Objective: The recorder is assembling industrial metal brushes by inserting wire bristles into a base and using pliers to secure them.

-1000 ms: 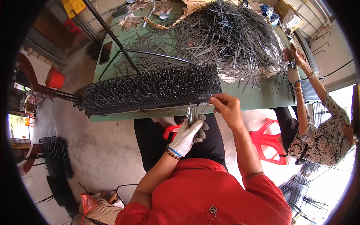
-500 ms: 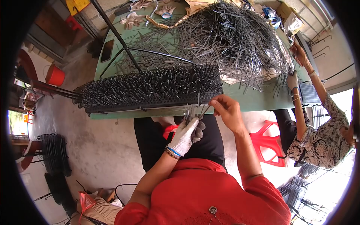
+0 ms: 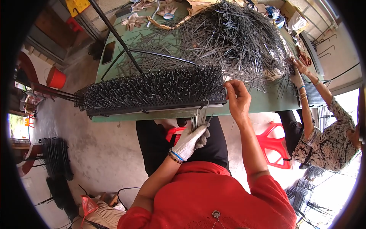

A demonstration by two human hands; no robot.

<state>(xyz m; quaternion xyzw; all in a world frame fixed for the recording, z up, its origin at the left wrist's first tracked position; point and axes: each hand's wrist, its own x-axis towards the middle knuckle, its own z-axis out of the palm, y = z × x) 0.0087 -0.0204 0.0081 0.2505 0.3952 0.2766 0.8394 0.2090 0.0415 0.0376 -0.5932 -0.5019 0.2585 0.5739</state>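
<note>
My left hand [image 3: 189, 142], in a white glove, is closed around a bundle of thin grey metal strips [image 3: 197, 121] that stick up from its fingers, below the table's front edge. Bare, my right hand [image 3: 238, 100] is raised at the right end of a long black perforated rack [image 3: 152, 108]. Its thumb and forefinger are pinched by the rack's corner; what they hold, if anything, is too small to make out. Dark upright strips [image 3: 152, 86] stand densely all along the rack.
A large heap of loose strips [image 3: 244, 42] covers the back of the green table [image 3: 263, 100]. A phone [image 3: 108, 52] and work gloves [image 3: 134, 21] lie at the far left. A co-worker [image 3: 324, 137] reaches onto the table at right, by a red stool [image 3: 272, 147].
My right hand has moved up and to the right, from beside the bundle to the rack's right end. The left hand still grips the bundle. The co-worker's hands have come together at the heap.
</note>
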